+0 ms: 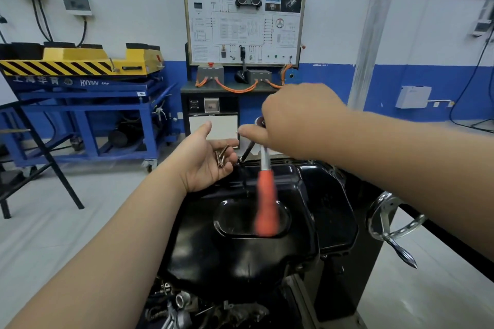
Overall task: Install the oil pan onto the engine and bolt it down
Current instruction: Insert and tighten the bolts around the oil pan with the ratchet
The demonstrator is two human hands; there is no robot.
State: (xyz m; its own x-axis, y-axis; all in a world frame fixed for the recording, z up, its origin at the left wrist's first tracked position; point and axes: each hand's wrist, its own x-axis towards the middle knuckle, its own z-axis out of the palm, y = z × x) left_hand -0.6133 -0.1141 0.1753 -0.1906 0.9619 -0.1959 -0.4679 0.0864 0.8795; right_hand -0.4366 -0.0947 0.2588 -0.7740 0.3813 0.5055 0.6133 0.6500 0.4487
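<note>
The black oil pan [240, 254] lies upside-up on the engine, filling the lower middle of the view. My left hand [208, 160] is palm up over the pan's far left edge, cradling a few copper-coloured bolts [221, 155] in loosely curled fingers. My right hand [291, 120] hovers above the pan's far edge and grips the head of a ratchet wrench [266, 187]. The wrench's orange handle hangs down toward me and is blurred. A black extension bar [247, 152] slants down from the hand to the pan's far rim.
A chrome handwheel with crank handle [393, 224] sticks out of the engine stand at right. Bare engine parts [181, 304] show below the pan. A blue cart with a yellow lift [80, 83] stands at left, a training panel [244, 20] behind.
</note>
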